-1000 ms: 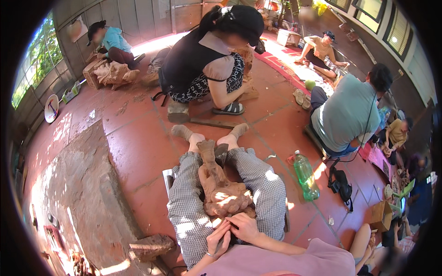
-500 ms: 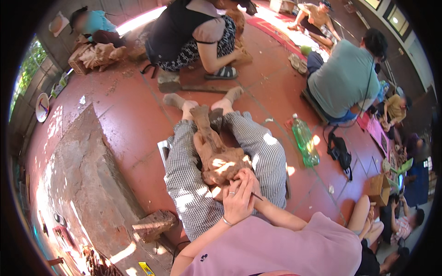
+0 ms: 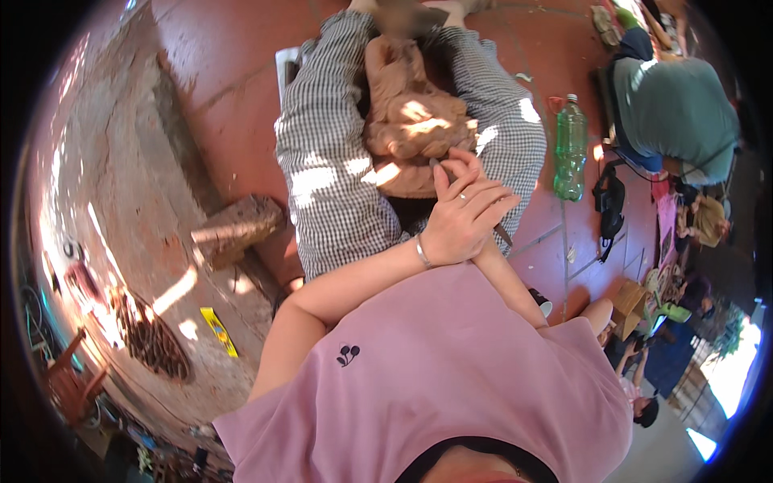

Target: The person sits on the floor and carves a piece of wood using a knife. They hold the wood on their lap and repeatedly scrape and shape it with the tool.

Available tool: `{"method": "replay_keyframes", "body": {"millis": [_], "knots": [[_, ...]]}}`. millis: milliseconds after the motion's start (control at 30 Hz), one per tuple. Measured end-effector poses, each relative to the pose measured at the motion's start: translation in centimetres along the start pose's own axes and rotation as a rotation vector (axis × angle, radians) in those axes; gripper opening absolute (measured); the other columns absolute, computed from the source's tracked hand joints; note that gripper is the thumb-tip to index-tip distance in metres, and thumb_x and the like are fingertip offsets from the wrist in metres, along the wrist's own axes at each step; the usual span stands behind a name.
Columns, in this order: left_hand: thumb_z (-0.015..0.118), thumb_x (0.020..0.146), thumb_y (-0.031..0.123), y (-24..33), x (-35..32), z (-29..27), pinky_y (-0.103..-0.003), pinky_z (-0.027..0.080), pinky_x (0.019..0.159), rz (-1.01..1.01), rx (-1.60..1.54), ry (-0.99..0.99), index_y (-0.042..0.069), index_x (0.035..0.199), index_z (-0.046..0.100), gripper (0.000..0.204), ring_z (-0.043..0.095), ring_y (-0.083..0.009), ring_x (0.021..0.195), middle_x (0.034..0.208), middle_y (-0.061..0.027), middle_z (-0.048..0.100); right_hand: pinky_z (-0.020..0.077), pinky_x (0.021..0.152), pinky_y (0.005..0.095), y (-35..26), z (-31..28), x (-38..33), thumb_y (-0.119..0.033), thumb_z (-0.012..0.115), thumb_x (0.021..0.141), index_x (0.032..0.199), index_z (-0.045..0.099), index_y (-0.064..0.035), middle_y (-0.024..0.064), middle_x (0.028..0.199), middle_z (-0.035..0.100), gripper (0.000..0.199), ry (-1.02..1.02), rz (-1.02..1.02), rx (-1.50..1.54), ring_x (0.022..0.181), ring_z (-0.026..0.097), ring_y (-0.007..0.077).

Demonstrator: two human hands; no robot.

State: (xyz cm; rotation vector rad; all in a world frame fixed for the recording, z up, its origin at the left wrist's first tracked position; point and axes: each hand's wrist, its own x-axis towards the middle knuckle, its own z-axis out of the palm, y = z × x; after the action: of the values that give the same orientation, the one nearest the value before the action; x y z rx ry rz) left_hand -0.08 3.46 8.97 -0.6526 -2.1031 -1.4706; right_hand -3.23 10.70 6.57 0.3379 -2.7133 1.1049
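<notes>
While my bare left hand [image 3: 457, 229], with its ring and bangle, now lies crossed over the right, the fingers that met at the figure's near end a second ago have drawn apart and extended loosely. Beneath it, my right hand [image 3: 465, 161] is partly hidden, its visible fingers curled and seemingly clamped on a slim, dark, pointed tool [image 3: 502, 233] whose end juts out beside my wrist; whether my left palm presses on that tool, I cannot tell. The reddish-brown carved figure [image 3: 419, 125], apparently wood with rounded, lumpy folds, remains between my legs in black-and-white checked trousers [image 3: 326, 161]. My view has tilted down, so both hands show gathered by the figure's near right edge, my work centred there. A clear green plastic bottle [image 3: 571, 149] stands or lies to my right; a rough brown block [image 3: 237, 229] sits to my left.
</notes>
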Motion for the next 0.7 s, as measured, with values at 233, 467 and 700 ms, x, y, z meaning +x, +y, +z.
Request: {"method": "replay_keyframes", "body": {"millis": [233, 467, 700], "knots": [[0.062, 0.076, 0.004, -1.2, 0.1, -0.3, -0.046, 0.048, 0.102, -0.06, -0.017, 0.075, 0.003, 0.118, 0.067, 0.043, 0.067, -0.0279, 0.108, 0.113, -0.0107, 0.069, 0.0532, 0.082, 0.0405, 0.3, 0.3, 0.0, -0.021, 0.068, 0.085, 0.107, 0.062, -0.0026, 0.0157, 0.114, 0.058, 0.029, -0.051, 0.087, 0.037, 0.1, 0.059, 0.0323], [0.061, 0.075, 0.003, -1.3, 1.3, -0.6, -0.042, 0.052, 0.094, -0.111, 0.004, 0.129, 0.004, 0.118, 0.067, 0.044, 0.067, -0.0281, 0.104, 0.109, -0.0115, 0.069, 0.0533, 0.083, 0.0405, 0.6, 0.1, 0.3, -0.021, 0.069, 0.085, 0.108, 0.062, -0.0021, 0.0158, 0.114, 0.058, 0.03, -0.057, 0.101, 0.024, 0.1, 0.059, 0.0324], [0.06, 0.073, 0.001, -1.2, 2.1, -0.5, -0.04, 0.052, 0.093, -0.153, -0.019, 0.143, 0.005, 0.12, 0.067, 0.048, 0.067, -0.0293, 0.104, 0.109, -0.0127, 0.069, 0.0535, 0.083, 0.0401, 0.9, 0.3, 0.4, -0.021, 0.069, 0.084, 0.108, 0.062, -0.0016, 0.0157, 0.114, 0.059, 0.032, -0.055, 0.099, 0.018, 0.1, 0.059, 0.0324]]}}
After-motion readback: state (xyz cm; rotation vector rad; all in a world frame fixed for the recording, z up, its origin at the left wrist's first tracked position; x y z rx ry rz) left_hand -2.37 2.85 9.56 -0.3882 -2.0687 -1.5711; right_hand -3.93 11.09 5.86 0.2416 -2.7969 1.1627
